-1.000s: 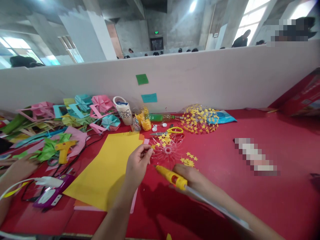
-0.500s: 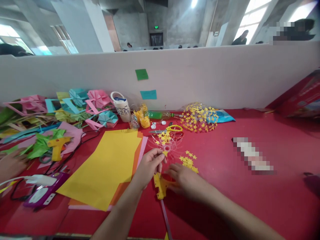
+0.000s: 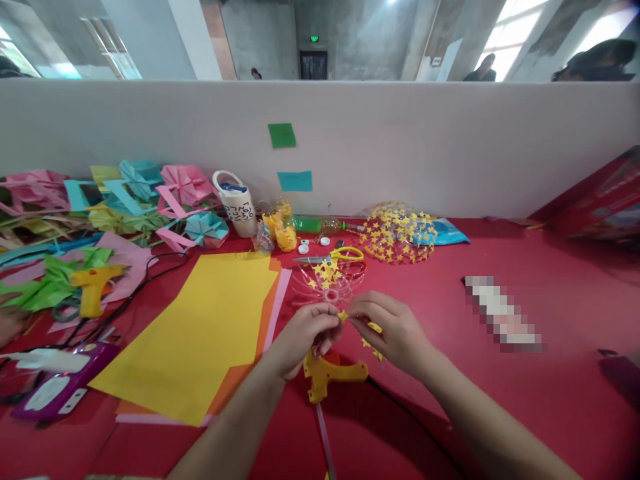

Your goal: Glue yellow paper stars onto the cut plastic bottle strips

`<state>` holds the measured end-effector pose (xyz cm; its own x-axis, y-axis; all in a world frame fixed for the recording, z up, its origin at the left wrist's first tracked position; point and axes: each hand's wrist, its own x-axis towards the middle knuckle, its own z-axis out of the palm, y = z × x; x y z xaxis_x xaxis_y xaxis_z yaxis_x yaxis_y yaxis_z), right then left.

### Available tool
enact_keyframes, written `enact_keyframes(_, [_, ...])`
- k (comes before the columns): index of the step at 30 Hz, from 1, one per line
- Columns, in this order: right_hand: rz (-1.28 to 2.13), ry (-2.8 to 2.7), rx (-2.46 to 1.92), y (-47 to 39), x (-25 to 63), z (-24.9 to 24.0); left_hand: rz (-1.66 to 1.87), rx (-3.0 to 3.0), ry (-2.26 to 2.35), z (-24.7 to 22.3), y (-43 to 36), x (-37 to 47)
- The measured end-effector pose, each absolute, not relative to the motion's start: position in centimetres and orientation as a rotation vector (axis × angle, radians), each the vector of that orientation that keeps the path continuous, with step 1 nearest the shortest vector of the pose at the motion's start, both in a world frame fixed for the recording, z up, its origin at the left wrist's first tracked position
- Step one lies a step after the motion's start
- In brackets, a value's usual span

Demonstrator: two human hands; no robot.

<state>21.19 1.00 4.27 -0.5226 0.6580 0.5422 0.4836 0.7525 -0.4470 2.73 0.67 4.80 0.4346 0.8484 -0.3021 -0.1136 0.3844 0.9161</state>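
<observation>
Small yellow paper star (image 3: pixel 343 316): between both hands; best held by its edges
Bare left hand (image 3: pixel 304 335): pinching it; steadiness helps
Bare right hand (image 3: pixel 403 331): fingertips beside it; cannot tell if gripping
Yellow glue gun (image 3: pixel 320 377): near left fingers; avoid its tip

The tabletop (image 3: pixel 450 400) is showing a smooth, faintly glossy red surface. The large yellow sheet (image 3: pixel 200 320) and 2 notes (image 3: pixel 283 135) are looking like matt paper. The nearer glue gun (image 3: pixel 323 380) is presenting smooth yellow plastic; the scissors (image 3: pixel 315 259) are pairing metal blades with plastic handles. The clear, cut form (image 3: pixel 331 295) is glinting like thin plastic. The small star (image 3: pixel 343 315) is possibly showing paper.
</observation>
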Motion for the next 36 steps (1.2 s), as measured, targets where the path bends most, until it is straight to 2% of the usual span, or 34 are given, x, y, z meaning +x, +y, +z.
enact_keyframes(5, [0.427, -2.186, -0.851, 1.4, 21.3, 4.4, 0.714, 0.998, 0.967, 4.8, 1.0, 2.8])
enact_keyframes(13, [0.922, -1.840, -1.182, 2.0, 20.9, 4.6, 0.881, 1.396, 1.184, 4.0, 0.7, 3.5])
enact_keyframes(16, [0.989, -1.799, -1.217, 2.0, 20.8, 4.5, 0.880, 1.503, 1.211, 4.1, 0.5, 3.7])
enact_keyframes(21, [0.820, -1.757, -1.270, 2.5, 21.2, 4.7, 0.854, 1.617, 1.396, 3.7, 0.4, 3.6])
enact_keyframes(28, [0.354, -1.930, -1.221, 4.0, 21.0, 4.3, 0.844, 2.296, 1.892, 2.5, 1.2, 4.0])
enact_keyframes(36, [0.137, -1.997, -1.137, 4.8, 20.0, 2.9, 1.208, 2.348, 1.880, 0.5, 2.8, 5.1])
